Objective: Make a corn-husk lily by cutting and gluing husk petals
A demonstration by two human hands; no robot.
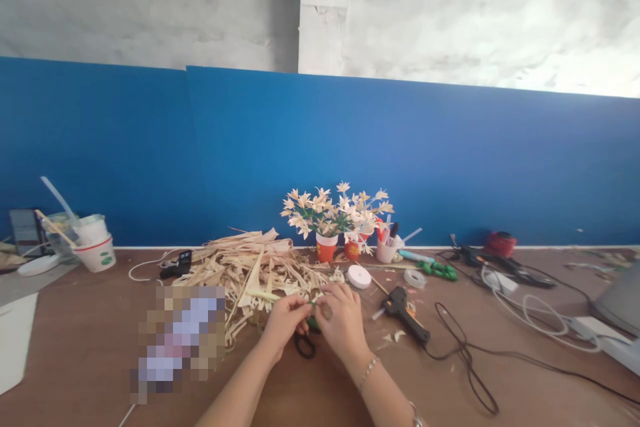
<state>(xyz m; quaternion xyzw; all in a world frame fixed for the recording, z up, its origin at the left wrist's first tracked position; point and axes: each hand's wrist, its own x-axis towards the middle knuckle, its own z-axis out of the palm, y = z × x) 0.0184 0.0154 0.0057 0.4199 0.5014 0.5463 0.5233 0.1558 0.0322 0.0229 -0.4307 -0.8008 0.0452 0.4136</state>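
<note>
My left hand (287, 323) and my right hand (341, 320) meet at the middle of the brown table, fingertips pinched together. Between them shows a small green piece (313, 321), mostly hidden by the fingers. A pale, pointed husk piece (264, 295) sticks out to the left above my left hand. Just below the fingers lie black scissor handles (305, 345). Behind the hands spreads a heap of dry husk strips (240, 253). A white tape roll (359, 276) sits beyond my right hand.
Pale flowers (325, 210) stand in a red cup (326, 248) at the back. To the right lie a black glue gun (407, 317), a clear tape roll (415, 279), green ribbon (437, 269) and looping cables (467, 353). Paper cups (96, 255) stand at the far left.
</note>
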